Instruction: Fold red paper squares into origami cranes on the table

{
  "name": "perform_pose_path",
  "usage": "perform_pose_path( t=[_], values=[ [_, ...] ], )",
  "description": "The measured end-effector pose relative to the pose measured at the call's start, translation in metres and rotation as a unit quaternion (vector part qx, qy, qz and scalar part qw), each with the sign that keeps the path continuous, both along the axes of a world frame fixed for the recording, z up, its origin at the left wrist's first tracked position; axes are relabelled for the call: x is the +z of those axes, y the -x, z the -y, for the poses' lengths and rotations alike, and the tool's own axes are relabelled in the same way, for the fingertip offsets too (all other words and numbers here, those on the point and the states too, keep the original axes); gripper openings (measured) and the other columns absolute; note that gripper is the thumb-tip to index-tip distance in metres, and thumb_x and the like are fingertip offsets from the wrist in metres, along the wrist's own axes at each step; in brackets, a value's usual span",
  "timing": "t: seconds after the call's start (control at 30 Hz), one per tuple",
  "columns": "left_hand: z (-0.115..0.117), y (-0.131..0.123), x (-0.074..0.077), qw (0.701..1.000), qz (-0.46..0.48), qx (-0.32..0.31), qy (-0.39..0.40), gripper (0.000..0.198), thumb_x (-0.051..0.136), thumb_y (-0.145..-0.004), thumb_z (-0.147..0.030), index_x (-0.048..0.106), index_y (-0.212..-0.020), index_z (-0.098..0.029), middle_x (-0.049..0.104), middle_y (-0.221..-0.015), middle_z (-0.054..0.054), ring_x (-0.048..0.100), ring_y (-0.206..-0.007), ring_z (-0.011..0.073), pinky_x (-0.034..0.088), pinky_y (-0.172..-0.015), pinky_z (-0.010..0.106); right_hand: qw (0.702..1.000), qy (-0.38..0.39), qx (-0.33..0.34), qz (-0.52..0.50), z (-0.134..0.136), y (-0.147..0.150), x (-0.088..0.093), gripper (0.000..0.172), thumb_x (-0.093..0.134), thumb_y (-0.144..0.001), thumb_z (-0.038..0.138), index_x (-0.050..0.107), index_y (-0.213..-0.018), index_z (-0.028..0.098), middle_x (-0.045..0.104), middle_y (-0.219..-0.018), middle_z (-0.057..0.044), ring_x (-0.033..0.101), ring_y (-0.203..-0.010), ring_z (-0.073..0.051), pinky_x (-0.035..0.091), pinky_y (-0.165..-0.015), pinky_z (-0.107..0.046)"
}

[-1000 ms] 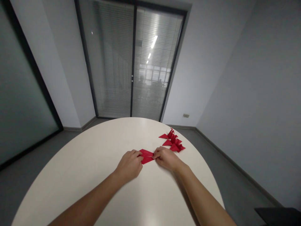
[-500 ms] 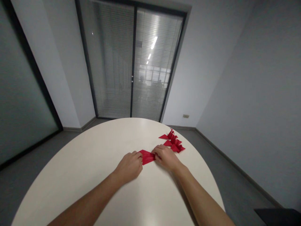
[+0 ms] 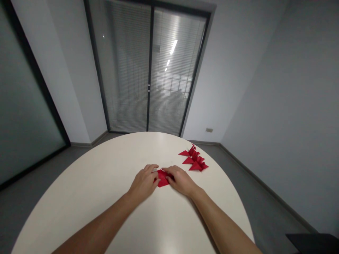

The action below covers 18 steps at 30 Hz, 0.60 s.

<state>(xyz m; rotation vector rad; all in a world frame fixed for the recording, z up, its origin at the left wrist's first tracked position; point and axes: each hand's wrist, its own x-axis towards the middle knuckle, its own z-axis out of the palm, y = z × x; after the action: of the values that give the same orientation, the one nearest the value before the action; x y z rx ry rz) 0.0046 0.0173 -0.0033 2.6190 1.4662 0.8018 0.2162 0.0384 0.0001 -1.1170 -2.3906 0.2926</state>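
A piece of folded red paper (image 3: 162, 179) lies on the white table between my two hands. At its left edge, my left hand (image 3: 143, 182) grips it with the thumb low and the index finger reaching forward above it. My right hand (image 3: 181, 180) has its right end between thumb and curled fingers, and covers that part from view. Beyond the right hand, several folded red paper cranes (image 3: 196, 165) sit close together, with pointed wings and tails showing.
The round white table (image 3: 106, 169) has its curved edge just past the cranes. A glass door with blinds (image 3: 129, 77) stands behind it. A black object (image 3: 315, 243) shows at the lower right corner, and a wall socket (image 3: 209, 130) is low on the wall.
My right hand has moved left, closer to the left hand, uncovering more of the cranes. Less of the red paper's length shows between the hands, and my left fingers have shifted forward.
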Motion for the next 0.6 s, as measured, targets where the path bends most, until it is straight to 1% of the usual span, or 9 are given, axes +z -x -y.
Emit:
perform_pose_path(
  t=[0.03, 0.07, 0.13, 0.2, 0.27, 0.33, 0.47, 0.6],
  values=[
    [-0.0008, 0.0006, -0.0015, 1.0, 0.009, 0.001, 0.004, 0.006, 0.06, -0.087, -0.018, 0.067, -0.087, -0.019, 0.058, -0.134, 0.008, 0.051, -0.123, 0.0242, 0.046, -0.102, 0.04, 1.0, 0.001, 0.002, 0.0, 0.0007, 0.0006, 0.001, 0.044, 0.055, -0.087, 0.009, 0.062, -0.129, 0.019, 0.072, -0.114, -0.009, 0.063, -0.104, -0.022, 0.047, -0.094, -0.035],
    [-0.0014, 0.0011, -0.0029, 1.0, 0.016, 0.0, 0.008, 0.009, 0.06, -0.086, -0.017, 0.066, -0.093, -0.019, 0.056, -0.137, 0.008, 0.05, -0.126, 0.0239, 0.045, -0.104, 0.04, 1.0, 0.002, 0.005, 0.002, 0.0014, 0.0012, 0.0022, 0.043, 0.055, -0.087, 0.009, 0.063, -0.128, 0.02, 0.072, -0.115, -0.009, 0.063, -0.103, -0.022, 0.047, -0.094, -0.035],
    [-0.0027, 0.0016, -0.0056, 0.999, 0.027, -0.005, 0.023, 0.024, 0.058, -0.086, -0.015, 0.063, -0.109, -0.019, 0.058, -0.136, 0.008, 0.051, -0.125, 0.0225, 0.044, -0.106, 0.039, 1.0, -0.001, 0.008, 0.009, 0.0026, 0.0021, 0.0047, 0.041, 0.055, -0.087, 0.009, 0.065, -0.125, 0.022, 0.073, -0.113, -0.007, 0.064, -0.101, -0.021, 0.047, -0.093, -0.035],
    [-0.0039, 0.0015, -0.0079, 0.999, 0.032, -0.005, 0.038, 0.038, 0.056, -0.087, -0.015, 0.056, -0.125, -0.019, 0.061, -0.131, 0.008, 0.055, -0.121, 0.0219, 0.043, -0.105, 0.038, 1.0, -0.007, 0.006, 0.016, 0.003, 0.0026, 0.0062, 0.04, 0.056, -0.087, 0.009, 0.067, -0.122, 0.023, 0.074, -0.11, -0.005, 0.065, -0.098, -0.021, 0.046, -0.092, -0.035],
    [-0.0047, 0.0009, -0.0092, 0.998, 0.032, 0.005, 0.047, 0.044, 0.056, -0.087, -0.017, 0.052, -0.131, -0.019, 0.063, -0.129, 0.009, 0.057, -0.118, 0.0222, 0.044, -0.104, 0.038, 1.0, -0.014, 0.006, 0.022, 0.0024, 0.0024, 0.0063, 0.038, 0.056, -0.087, 0.01, 0.069, -0.119, 0.024, 0.075, -0.108, -0.004, 0.065, -0.097, -0.02, 0.045, -0.092, -0.034],
    [-0.0048, 0.0003, -0.0087, 0.999, 0.025, 0.006, 0.048, 0.041, 0.056, -0.088, -0.017, 0.055, -0.129, -0.019, 0.065, -0.125, 0.008, 0.058, -0.115, 0.0226, 0.045, -0.101, 0.037, 0.999, -0.018, 0.015, 0.026, 0.0013, 0.0016, 0.0053, 0.036, 0.056, -0.087, 0.009, 0.071, -0.116, 0.026, 0.075, -0.107, -0.004, 0.064, -0.098, -0.019, 0.044, -0.092, -0.034],
    [-0.003, 0.0, -0.0042, 0.999, -0.002, -0.016, 0.039, 0.026, 0.055, -0.09, -0.017, 0.065, -0.114, -0.021, 0.07, -0.113, 0.005, 0.06, -0.106, 0.0217, 0.047, -0.094, 0.036, 0.999, -0.023, 0.032, 0.033, -0.001, -0.0011, 0.0032, 0.038, 0.056, -0.087, 0.007, 0.073, -0.114, 0.028, 0.074, -0.105, -0.003, 0.063, -0.098, -0.018, 0.043, -0.09, -0.032],
    [-0.0021, 0.0011, -0.0033, 0.998, -0.037, -0.027, 0.03, 0.022, 0.053, -0.093, -0.018, 0.07, -0.107, -0.021, 0.071, -0.111, 0.005, 0.061, -0.105, 0.0213, 0.048, -0.093, 0.035, 0.998, -0.023, 0.037, 0.05, -0.002, -0.0051, 0.0047, 0.035, 0.055, -0.087, 0.007, 0.075, -0.11, 0.025, 0.073, -0.101, -0.004, 0.063, -0.095, -0.018, 0.044, -0.088, -0.03]
  ],
)
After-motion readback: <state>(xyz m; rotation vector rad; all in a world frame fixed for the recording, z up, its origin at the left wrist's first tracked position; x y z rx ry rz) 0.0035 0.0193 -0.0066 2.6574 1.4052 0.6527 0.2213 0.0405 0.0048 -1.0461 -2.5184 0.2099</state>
